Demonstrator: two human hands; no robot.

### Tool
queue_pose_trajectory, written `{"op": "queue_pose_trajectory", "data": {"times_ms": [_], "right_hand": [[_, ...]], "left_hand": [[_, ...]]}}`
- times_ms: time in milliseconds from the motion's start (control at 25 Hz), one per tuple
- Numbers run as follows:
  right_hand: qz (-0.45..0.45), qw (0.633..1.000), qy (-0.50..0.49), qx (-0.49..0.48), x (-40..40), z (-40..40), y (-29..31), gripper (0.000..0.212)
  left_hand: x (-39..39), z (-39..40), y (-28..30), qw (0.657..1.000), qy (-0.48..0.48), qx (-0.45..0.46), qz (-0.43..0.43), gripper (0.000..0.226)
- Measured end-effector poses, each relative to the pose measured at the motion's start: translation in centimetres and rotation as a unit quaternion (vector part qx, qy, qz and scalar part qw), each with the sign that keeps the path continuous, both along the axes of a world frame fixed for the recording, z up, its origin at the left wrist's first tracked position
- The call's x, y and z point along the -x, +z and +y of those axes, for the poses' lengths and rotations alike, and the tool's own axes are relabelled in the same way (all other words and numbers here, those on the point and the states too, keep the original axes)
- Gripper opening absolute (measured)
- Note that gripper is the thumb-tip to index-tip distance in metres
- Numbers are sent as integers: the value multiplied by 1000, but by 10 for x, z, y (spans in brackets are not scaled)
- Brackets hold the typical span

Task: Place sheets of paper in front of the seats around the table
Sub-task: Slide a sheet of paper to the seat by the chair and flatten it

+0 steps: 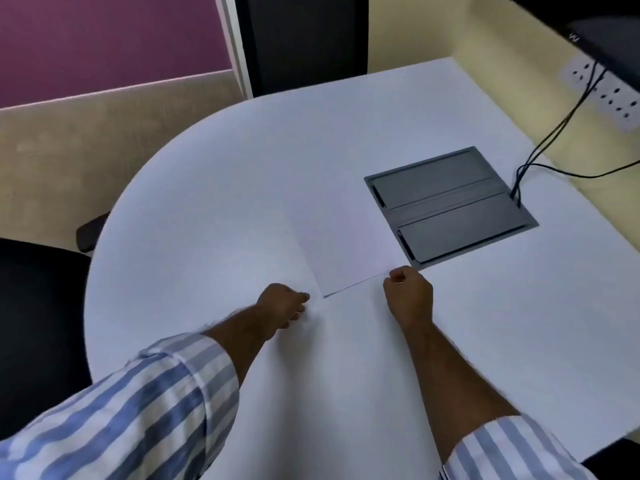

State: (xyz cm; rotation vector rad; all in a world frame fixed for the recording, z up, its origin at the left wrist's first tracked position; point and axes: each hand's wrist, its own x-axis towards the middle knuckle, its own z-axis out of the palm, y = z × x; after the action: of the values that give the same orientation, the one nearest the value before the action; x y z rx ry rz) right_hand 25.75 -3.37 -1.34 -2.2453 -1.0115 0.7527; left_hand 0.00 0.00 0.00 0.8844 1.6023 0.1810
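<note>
A white sheet of paper (346, 251) lies on the white table (207, 202), near its middle, hard to tell from the tabletop. Its near edge is slightly lifted and casts a thin shadow line. My right hand (408, 294) pinches the near right corner of the sheet between thumb and fingers. My left hand (282, 303) is by the near left corner with fingers curled together, its tips just short of the edge; whether it touches the paper is unclear. Both forearms reach out from striped blue and white sleeves.
A grey cable hatch (450, 206) is set in the table just right of the sheet, with black cables (554, 133) running to a wall socket strip (606, 95). A black chair (38, 323) stands at the table's left edge. A dark monitor (613, 39) hangs at top right.
</note>
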Motion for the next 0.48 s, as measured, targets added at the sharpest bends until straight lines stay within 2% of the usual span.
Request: {"op": "queue_pose_trajectory", "data": {"times_ms": [200,360,480], "right_hand": [[-76,993,75,40,-20,35,-25,57],[-199,970,116,79,-19,48,-48,58],[-251,963,87,48,-5,40,-65,65]], "left_hand": [[-42,12,-15,999,29,19,7,18],[-60,20,-35,998,22,-4,66,29],[-70,20,-45,994,42,-22,95,32]]}}
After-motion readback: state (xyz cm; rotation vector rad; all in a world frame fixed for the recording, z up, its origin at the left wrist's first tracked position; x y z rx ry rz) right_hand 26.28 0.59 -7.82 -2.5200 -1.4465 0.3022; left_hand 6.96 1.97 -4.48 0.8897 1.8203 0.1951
